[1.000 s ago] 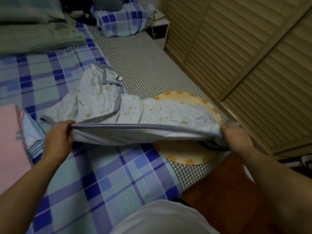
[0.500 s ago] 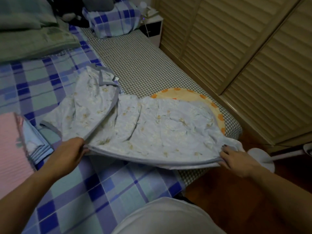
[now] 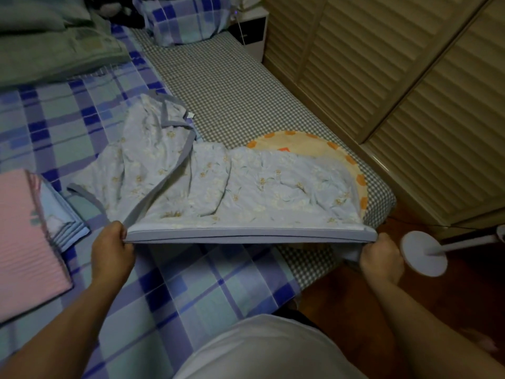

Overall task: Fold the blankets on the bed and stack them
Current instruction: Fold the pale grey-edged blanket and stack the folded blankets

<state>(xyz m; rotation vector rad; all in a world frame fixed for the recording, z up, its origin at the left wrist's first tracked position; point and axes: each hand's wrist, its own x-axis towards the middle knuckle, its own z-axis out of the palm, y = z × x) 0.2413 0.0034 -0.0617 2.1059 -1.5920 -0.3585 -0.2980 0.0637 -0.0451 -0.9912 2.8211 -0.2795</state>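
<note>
A light blue floral blanket (image 3: 218,187) with grey trim lies crumpled across the bed (image 3: 232,86). Its near edge is doubled and pulled taut between my hands. My left hand (image 3: 112,250) grips the left corner of that edge. My right hand (image 3: 381,258) grips the right corner, past the bed's side. At the far left sits a stack of folded blankets: a pink striped one (image 3: 24,236) on top of a pale blue one (image 3: 64,217). A round orange-and-yellow cloth (image 3: 308,142) lies partly under the floral blanket.
A blue plaid sheet (image 3: 191,291) covers the near bed. Green bedding (image 3: 54,53) and a plaid pillow (image 3: 185,20) lie at the head. Louvred closet doors (image 3: 396,77) run along the right. A white round stand base (image 3: 423,253) rests on the wooden floor.
My hands have drawn the blanket's near edge straight and taut, with two trim layers lined up. My right hand moved outward, past the bed's side. The view tilted down slightly.
</note>
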